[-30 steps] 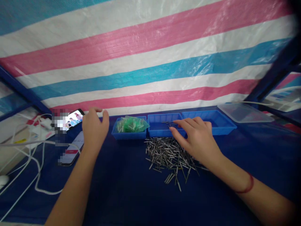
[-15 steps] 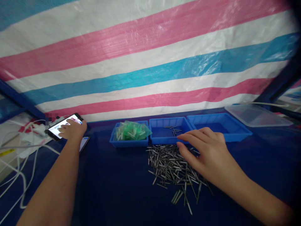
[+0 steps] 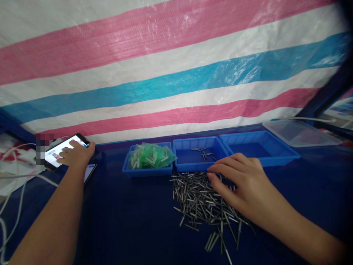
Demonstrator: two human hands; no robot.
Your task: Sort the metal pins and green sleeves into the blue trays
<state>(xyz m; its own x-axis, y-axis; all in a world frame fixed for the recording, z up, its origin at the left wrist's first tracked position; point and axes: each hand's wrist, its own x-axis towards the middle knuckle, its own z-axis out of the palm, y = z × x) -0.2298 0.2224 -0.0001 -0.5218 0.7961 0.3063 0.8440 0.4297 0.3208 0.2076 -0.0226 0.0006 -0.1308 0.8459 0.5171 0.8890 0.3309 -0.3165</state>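
Note:
My left hand (image 3: 75,154) lies over a lit smartphone (image 3: 52,155), fingers spread across its screen and thumb at the near right edge. Partly under that wrist is a second lit phone (image 3: 89,172). My right hand (image 3: 244,180) hovers low at the right side of a heap of thin metal pins (image 3: 193,198), which look like blind rivets. Its fingers are outstretched and loosely bent, thumb apart, with nothing visible between them. Whether the fingertips touch the heap I cannot tell. Behind the heap, a blue tray (image 3: 179,168) holds a few of these pins.
Left of that tray, another blue tray (image 3: 149,172) holds green and clear bags of small parts. A larger blue tray (image 3: 286,156) stands at the right, with a clear plastic lid (image 3: 300,133) behind. White cables (image 3: 19,206) run along the left; a striped sheet (image 3: 165,88) hangs behind.
The camera view has shifted, so the left-hand things sit farther left and the heap slightly lower. My left fingers have moved slightly on the phone screen. My right hand stays by the heap.

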